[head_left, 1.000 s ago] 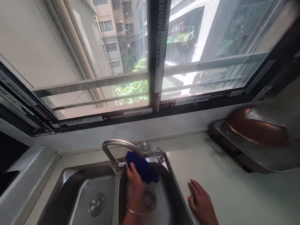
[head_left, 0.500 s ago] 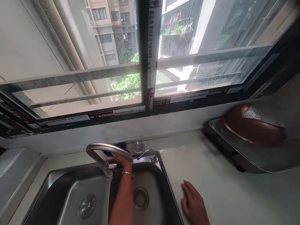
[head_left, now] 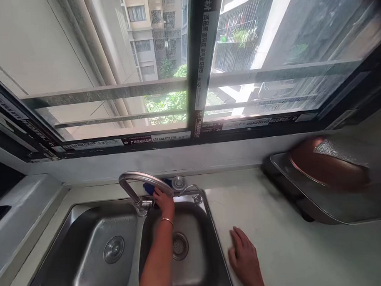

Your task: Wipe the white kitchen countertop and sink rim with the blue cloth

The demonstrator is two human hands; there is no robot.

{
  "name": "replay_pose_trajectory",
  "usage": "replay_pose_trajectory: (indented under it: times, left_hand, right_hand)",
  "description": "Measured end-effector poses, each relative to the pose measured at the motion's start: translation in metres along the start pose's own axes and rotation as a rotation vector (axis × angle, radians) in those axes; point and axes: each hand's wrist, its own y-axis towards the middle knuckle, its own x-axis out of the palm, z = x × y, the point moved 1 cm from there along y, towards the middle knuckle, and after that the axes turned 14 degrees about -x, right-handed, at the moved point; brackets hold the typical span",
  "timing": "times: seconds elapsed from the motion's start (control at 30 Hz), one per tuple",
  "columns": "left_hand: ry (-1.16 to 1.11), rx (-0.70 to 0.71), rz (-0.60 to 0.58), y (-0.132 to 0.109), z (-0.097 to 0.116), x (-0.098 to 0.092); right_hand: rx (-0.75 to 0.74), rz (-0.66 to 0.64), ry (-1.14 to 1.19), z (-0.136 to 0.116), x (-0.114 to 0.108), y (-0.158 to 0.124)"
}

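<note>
My left hand (head_left: 163, 201) reaches over the right basin of a steel double sink (head_left: 87, 217) to its back rim, under the curved steel tap (head_left: 136, 182). Its fingers are closed on a dark blue cloth (head_left: 149, 188), which shows only as a small patch behind the tap. A thin bangle sits on that wrist. My right hand (head_left: 244, 256) lies flat on the pale countertop (head_left: 274, 223) just right of the sink, fingers stretched out, holding nothing.
A smaller side tap (head_left: 194, 193) and a round fitting (head_left: 178, 182) stand on the sink's back rim. A copper-coloured wok (head_left: 327, 163) rests on a steel stove (head_left: 320, 197) at the right. A wide barred window (head_left: 188, 76) runs behind the counter.
My left hand has carried the blue cloth up out of the right basin to the back rim behind the tap. My right hand has stayed flat on the counter.
</note>
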Motion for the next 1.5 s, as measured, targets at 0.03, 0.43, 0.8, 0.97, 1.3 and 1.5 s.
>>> replay_pose_trajectory:
  times: [0.03, 0.43, 0.8, 0.97, 1.3, 1.5]
  left_hand:
    - [0.039, -0.094, 0.049, -0.005, 0.001, 0.001]
    - [0.179, -0.184, 0.127, -0.07, 0.012, 0.018]
    - [0.231, -0.053, -0.077, -0.058, 0.031, 0.011]
    - [0.162, 0.038, -0.231, -0.078, 0.037, 0.015]
    - [-0.187, 0.033, -0.483, -0.133, 0.018, 0.036]
    - [-0.377, 0.005, -0.392, -0.171, 0.013, 0.028]
  right_hand:
    - [0.002, -0.003, -0.005, 0.001, 0.001, 0.0]
    - [0.009, 0.045, -0.024, 0.003, 0.008, 0.002]
    - [0.033, 0.06, -0.003, -0.001, 0.009, 0.006]
    - [0.037, 0.054, -0.012, -0.002, 0.009, 0.008]
    - [0.027, 0.107, -0.036, -0.003, 0.01, 0.013]
    - [0.043, 0.106, -0.022, -0.005, 0.008, 0.016]
